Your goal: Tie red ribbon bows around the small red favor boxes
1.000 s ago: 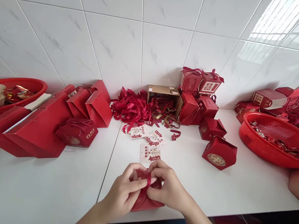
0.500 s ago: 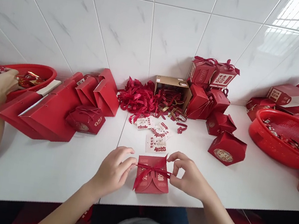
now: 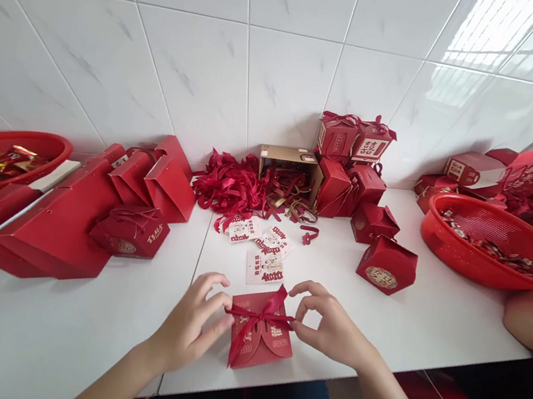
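Observation:
A flat red gift box [image 3: 267,349] with gold print lies near the table's front edge, a dark red ribbon [image 3: 258,318] tied in a bow across its top. At the bow's left loop is my left hand [image 3: 193,323], thumb and index finger closed around the loop's end. My right hand [image 3: 328,324] pinches the right loop between thumb and index finger, its other fingers curled. One ribbon tail points up, the other hangs over the box's left front. Just behind the box lie several printed cards [image 3: 264,268].
Loose red ribbons [image 3: 231,184] lie beside an open cardboard box [image 3: 290,155] at the wall. Red gift boxes [image 3: 387,266] stand right, red bags [image 3: 61,221] left. A red basket [image 3: 496,246] sits far right, another [image 3: 59,150] far left. Other people's arms show at both sides.
The view has tilted and shifted, so the table's contents sit lower and further left. The box is turned slightly. My left fingers are somewhat more spread; both hands stay at the bow.

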`<control>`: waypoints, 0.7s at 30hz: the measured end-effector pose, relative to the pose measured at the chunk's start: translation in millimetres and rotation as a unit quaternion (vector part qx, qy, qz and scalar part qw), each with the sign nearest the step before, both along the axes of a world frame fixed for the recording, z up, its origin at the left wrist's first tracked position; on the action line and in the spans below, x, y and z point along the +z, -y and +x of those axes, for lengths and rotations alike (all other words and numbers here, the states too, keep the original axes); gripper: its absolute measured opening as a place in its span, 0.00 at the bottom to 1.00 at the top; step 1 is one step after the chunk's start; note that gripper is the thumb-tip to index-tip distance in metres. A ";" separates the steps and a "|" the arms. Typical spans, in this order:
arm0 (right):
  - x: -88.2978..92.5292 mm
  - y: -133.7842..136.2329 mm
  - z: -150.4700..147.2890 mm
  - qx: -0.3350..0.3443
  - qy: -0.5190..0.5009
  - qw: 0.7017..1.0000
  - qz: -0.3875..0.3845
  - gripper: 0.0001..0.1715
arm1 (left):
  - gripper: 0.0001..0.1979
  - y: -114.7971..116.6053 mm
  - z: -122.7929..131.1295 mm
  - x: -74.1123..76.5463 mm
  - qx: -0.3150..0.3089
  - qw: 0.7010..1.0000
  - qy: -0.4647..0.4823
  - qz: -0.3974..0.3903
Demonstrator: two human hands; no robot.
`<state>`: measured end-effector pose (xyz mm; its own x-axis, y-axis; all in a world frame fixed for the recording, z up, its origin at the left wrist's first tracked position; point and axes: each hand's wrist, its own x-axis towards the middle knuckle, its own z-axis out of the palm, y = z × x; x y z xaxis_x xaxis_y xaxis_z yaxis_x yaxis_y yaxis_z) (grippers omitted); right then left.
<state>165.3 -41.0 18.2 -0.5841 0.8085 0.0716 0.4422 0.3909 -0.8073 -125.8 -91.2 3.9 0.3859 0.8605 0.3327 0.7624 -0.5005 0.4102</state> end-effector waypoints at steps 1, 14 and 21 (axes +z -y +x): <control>2.3 -6.7 9.9 0.005 0.015 1.000 0.017 0.03 | 0.07 2.7 2.1 0.2 -0.030 0.998 0.032 -0.044; 6.9 -189.0 124.8 -0.436 0.260 0.860 0.060 0.38 | 0.35 -82.0 152.2 -28.9 0.058 0.978 0.144 -0.138; -12.5 -190.9 137.4 -0.411 0.264 0.872 0.037 0.35 | 0.35 -225.6 207.8 -21.8 0.040 0.974 0.173 -0.141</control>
<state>302.8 149.9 5.7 0.2223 0.9742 0.0382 0.9003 -0.1901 -0.3915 82.0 134.3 -17.9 0.2197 0.9594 0.1771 0.5863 -0.2749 0.7620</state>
